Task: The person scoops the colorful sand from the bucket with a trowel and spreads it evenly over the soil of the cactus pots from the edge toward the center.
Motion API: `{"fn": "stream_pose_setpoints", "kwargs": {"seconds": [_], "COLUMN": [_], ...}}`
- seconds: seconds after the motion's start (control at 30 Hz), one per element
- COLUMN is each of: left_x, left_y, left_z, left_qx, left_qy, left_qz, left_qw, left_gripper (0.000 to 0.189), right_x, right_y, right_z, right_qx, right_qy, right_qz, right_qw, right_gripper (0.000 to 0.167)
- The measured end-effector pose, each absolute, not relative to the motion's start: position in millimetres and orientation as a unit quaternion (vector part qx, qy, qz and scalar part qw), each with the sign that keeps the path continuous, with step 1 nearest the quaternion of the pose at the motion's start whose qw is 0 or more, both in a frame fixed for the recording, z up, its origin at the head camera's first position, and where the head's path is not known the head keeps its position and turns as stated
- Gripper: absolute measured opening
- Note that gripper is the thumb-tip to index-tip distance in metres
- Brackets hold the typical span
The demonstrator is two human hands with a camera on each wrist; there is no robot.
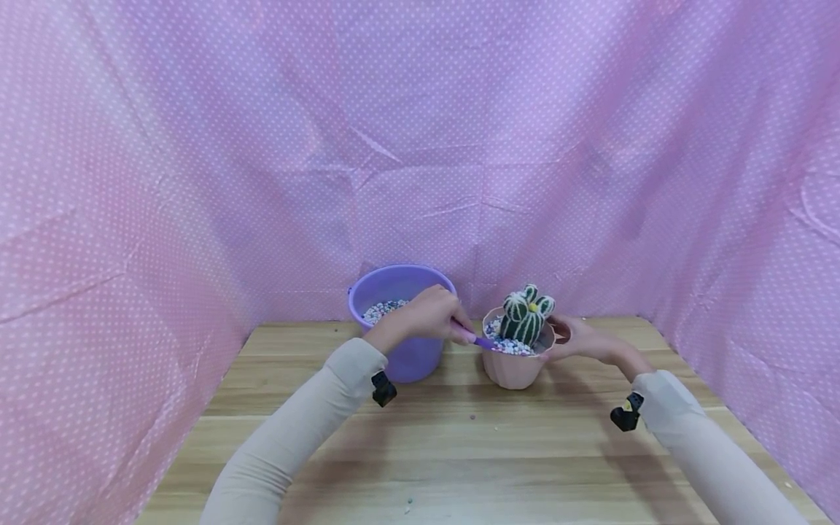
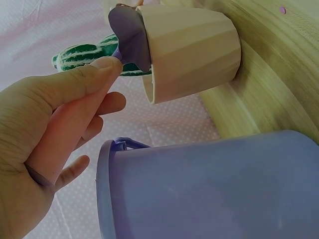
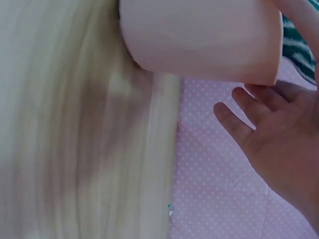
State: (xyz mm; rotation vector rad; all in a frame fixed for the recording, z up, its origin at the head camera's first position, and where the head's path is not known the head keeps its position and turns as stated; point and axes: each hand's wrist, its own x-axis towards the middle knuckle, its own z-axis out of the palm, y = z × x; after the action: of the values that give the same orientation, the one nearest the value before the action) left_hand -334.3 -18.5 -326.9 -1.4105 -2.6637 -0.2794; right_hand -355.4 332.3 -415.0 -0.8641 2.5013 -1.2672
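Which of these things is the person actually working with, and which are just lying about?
In use:
left hand holding purple scoop
right hand at pink pot
cactus
purple bucket of pebbles

Lying about:
stray pebbles on table
dotted pink cloth

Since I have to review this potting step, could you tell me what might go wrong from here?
1. The purple scoop in the left hand is tipped at the pink pot's rim, so pebbles may spill onto the table.
2. The right hand only rests against the pot; a push from the scoop could tilt it and the cactus.
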Motion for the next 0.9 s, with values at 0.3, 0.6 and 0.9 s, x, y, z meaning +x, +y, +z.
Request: {"fn": "stream_pose_setpoints", "kwargs": {"seconds": [0.3,0.6,0.9], "left_x": [-337.5,-338.7,-338.6], "left_y": [-19.6,-24.6,-25.5], "left_z": [-328.9,-329.2,-330.9], "left_qx": [-0.468,-0.47,-0.479], "left_qy": [-0.877,-0.876,-0.87], "left_qz": [-0.098,-0.098,-0.104], "left_qw": [0.055,0.051,0.053], "left_gripper": [0.014,0.017,0.017], "right_x": [-360.3,-353.3,-346.7], "right_y": [334.1,327.9,322.8], "right_z": [-413.1,-418.4,-420.0], "right_qx": [-0.284,-0.277,-0.285], "right_qy": [0.853,0.85,0.853], "right_qz": [-0.424,-0.439,-0.434], "right_qw": [0.106,0.088,0.05], "right_gripper": [0.085,0.084,0.08]}}
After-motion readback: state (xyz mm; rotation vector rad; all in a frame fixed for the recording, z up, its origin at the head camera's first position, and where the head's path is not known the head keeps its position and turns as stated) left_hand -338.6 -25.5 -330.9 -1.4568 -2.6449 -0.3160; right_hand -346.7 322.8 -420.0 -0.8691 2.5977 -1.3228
